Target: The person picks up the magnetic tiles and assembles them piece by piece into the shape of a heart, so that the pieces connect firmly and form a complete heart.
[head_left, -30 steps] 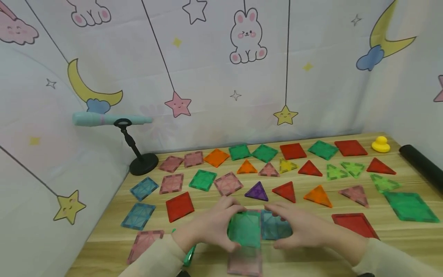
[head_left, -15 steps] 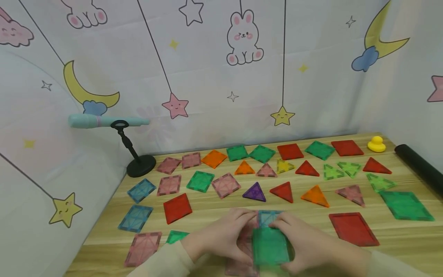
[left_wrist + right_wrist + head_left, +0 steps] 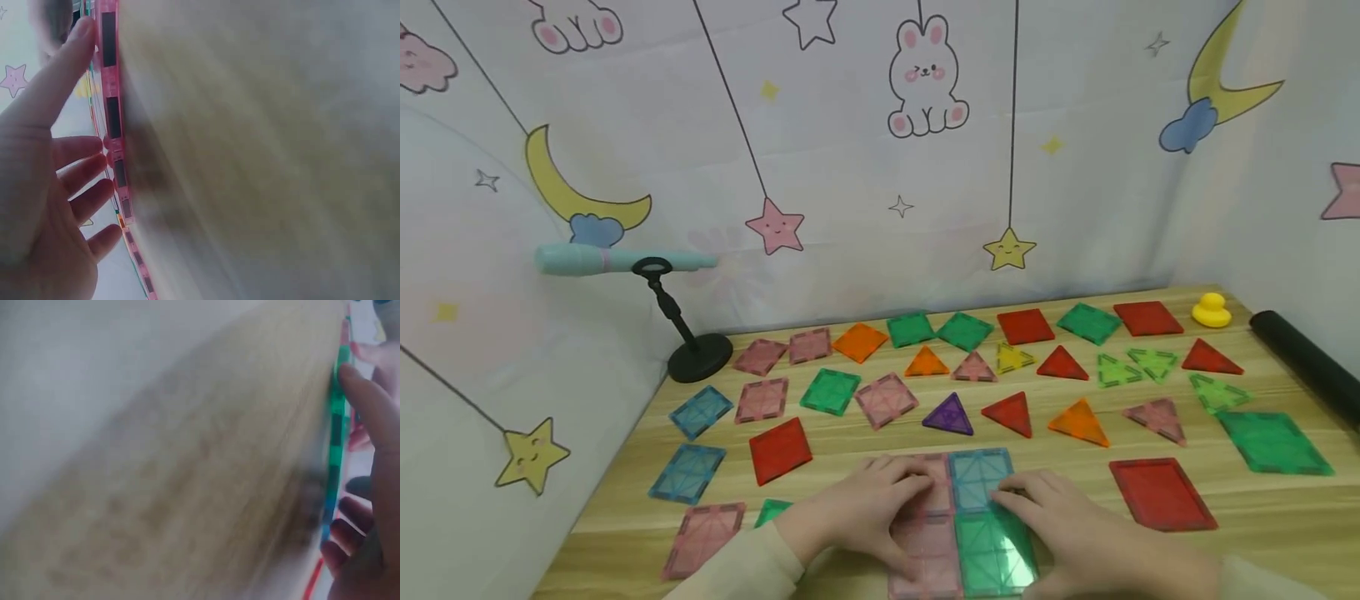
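Four magnetic tiles lie edge to edge as a two-by-two square at the table's front. They are a far-left pink tile (image 3: 938, 483), a far-right blue tile (image 3: 979, 479), a near-left pink tile (image 3: 934, 550) and a near-right green tile (image 3: 992, 554). My left hand (image 3: 857, 512) rests on the left side, fingers over the far pink tile and thumb on the near one. Along the right side, my right hand (image 3: 1082, 533) touches the blue tile with its fingers, its thumb low by the green tile. The left wrist view shows a pink edge (image 3: 113, 115) against thumb and fingertips.
Several loose square and triangular tiles lie behind and beside the hands, including a red square (image 3: 1161, 493) at right and a pink square (image 3: 703, 542) at left. A black stand (image 3: 700, 357) bears a pale blue tube. A yellow duck (image 3: 1212, 311) sits far right, near a black roll (image 3: 1303, 362).
The green tile moved right from over the pink tiles, then down flat into the near-right place. Both hands now rest at the sides of the square.
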Demonstrator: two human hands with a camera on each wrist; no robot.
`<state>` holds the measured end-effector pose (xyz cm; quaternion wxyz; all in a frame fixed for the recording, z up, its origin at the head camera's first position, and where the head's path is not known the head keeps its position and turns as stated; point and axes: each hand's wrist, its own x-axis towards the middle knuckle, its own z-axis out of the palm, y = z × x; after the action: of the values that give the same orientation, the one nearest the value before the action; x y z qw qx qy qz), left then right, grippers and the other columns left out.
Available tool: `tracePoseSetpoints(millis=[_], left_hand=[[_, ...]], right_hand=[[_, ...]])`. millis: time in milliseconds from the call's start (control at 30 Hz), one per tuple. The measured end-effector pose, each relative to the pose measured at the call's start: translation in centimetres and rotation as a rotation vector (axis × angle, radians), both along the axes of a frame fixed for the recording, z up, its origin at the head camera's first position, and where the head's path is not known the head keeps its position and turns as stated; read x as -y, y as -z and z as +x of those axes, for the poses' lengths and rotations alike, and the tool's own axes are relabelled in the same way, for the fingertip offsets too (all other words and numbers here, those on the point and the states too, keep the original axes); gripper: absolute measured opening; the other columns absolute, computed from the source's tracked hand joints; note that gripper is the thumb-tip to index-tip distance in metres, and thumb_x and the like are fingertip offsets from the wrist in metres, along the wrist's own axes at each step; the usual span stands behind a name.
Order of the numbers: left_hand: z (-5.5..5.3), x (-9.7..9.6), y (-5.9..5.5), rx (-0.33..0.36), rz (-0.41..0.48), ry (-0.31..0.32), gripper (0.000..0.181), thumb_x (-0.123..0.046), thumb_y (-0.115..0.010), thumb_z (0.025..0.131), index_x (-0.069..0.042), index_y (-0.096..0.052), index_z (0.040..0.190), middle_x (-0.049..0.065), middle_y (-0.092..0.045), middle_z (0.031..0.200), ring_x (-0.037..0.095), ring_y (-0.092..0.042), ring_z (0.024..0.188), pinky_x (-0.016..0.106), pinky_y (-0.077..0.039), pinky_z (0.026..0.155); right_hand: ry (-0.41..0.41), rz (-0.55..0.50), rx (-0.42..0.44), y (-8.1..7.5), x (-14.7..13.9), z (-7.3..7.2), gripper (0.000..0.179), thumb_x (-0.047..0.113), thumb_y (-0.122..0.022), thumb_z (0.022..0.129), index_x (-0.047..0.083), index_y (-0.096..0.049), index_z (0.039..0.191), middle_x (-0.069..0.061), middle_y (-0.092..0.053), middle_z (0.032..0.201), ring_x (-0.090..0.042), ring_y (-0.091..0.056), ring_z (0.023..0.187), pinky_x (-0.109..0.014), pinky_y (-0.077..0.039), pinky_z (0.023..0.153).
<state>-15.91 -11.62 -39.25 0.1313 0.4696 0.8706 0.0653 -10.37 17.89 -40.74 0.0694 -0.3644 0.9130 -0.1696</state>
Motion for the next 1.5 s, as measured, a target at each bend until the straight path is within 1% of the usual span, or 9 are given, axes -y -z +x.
tracePoseSetpoints(millis=[233,467,600,700,833,1067,1267,1400,1500], left_hand=[[0.4,0.7,-0.7,0.006,-0.054,-0.002,0.089,-0.068,-0.064,0.073,-0.017,-0.04,0.142,-0.001,-0.035,0.144,0.018,-0.032,0.131,0.049,-0.03,0.103],[0.5,1.0,-0.9,0.031,-0.054,-0.015,0.088,-0.067,-0.065,0.072,-0.019,-0.041,0.141,-0.002,-0.036,0.143,0.018,-0.033,0.13,0.049,-0.031,0.102],[0.6,1.2,-0.8,0.028,-0.057,-0.021,0.086,-0.067,-0.067,0.07,-0.02,-0.042,0.139,-0.003,-0.037,0.142,0.018,-0.033,0.129,0.048,-0.03,0.102],[0.6,1.2,-0.7,0.021,-0.057,-0.023,0.087,-0.067,-0.067,0.07,-0.02,-0.042,0.139,-0.003,-0.037,0.141,0.018,-0.034,0.128,0.048,-0.031,0.103],[0.7,1.2,-0.7,0.011,-0.055,-0.029,0.087,-0.067,-0.067,0.07,-0.02,-0.042,0.138,-0.002,-0.037,0.141,0.018,-0.034,0.128,0.048,-0.031,0.102],[0.9,0.7,-0.4,-0.015,-0.05,-0.05,0.086,-0.069,-0.065,0.07,-0.02,-0.044,0.137,-0.003,-0.038,0.141,0.017,-0.035,0.127,0.048,-0.031,0.102],[1.1,1.0,-0.2,-0.029,-0.013,-0.059,0.086,-0.07,-0.062,0.071,-0.02,-0.044,0.138,-0.002,-0.039,0.14,0.018,-0.036,0.126,0.048,-0.03,0.101],[0.9,2.7,-0.8,0.039,0.029,-0.143,0.089,-0.07,-0.064,0.07,-0.02,-0.043,0.14,-0.002,-0.04,0.139,0.019,-0.036,0.125,0.051,-0.029,0.101],[0.8,5.2,-1.6,0.1,0.018,-0.244,0.088,-0.068,-0.067,0.068,-0.021,-0.044,0.139,-0.003,-0.043,0.135,0.021,-0.039,0.122,0.053,-0.028,0.099]], right_hand=[[-0.003,-0.01,0.097,-0.7,-1.1,-0.7,0.082,0.071,-0.06,0.073,0.019,-0.049,0.136,0.005,-0.04,0.133,-0.018,-0.04,0.117,-0.043,-0.043,0.092],[0.109,0.084,-0.016,-1.7,-8.5,-3.3,0.081,0.07,-0.065,0.069,0.015,-0.056,0.128,-0.002,-0.049,0.126,-0.025,-0.047,0.11,-0.051,-0.044,0.085],[0.12,0.165,0.022,-1.4,-12.2,-4.0,0.077,0.066,-0.069,0.067,0.017,-0.057,0.125,-0.002,-0.049,0.123,-0.026,-0.047,0.104,-0.045,-0.047,0.078],[0.125,0.176,0.056,-0.9,-13.2,-3.9,0.074,0.06,-0.072,0.069,0.018,-0.056,0.127,0.0,-0.046,0.123,-0.023,-0.045,0.101,-0.035,-0.046,0.073],[0.131,0.172,0.041,-0.8,-12.3,-3.8,0.075,0.056,-0.075,0.068,0.017,-0.055,0.128,-0.001,-0.047,0.122,-0.021,-0.044,0.099,-0.032,-0.046,0.07],[0.132,0.145,-0.049,-1.9,-8.3,-4.0,0.08,0.059,-0.073,0.067,0.015,-0.05,0.13,0.001,-0.047,0.119,-0.015,-0.045,0.096,-0.033,-0.046,0.069],[0.089,-0.096,0.017,-1.9,-4.1,-4.9,0.082,0.036,-0.076,0.072,0.017,-0.038,0.142,-0.003,-0.04,0.125,-0.014,-0.049,0.096,-0.031,-0.048,0.073],[-0.004,-0.287,-0.008,-1.4,-2.0,-5.8,0.079,0.02,-0.077,0.071,0.011,-0.038,0.139,-0.005,-0.042,0.123,-0.013,-0.051,0.099,-0.031,-0.049,0.08],[-0.044,-0.343,-0.02,-1.0,-1.1,-6.1,0.08,0.019,-0.077,0.071,0.01,-0.036,0.139,-0.006,-0.041,0.125,-0.014,-0.051,0.104,-0.034,-0.049,0.085]])
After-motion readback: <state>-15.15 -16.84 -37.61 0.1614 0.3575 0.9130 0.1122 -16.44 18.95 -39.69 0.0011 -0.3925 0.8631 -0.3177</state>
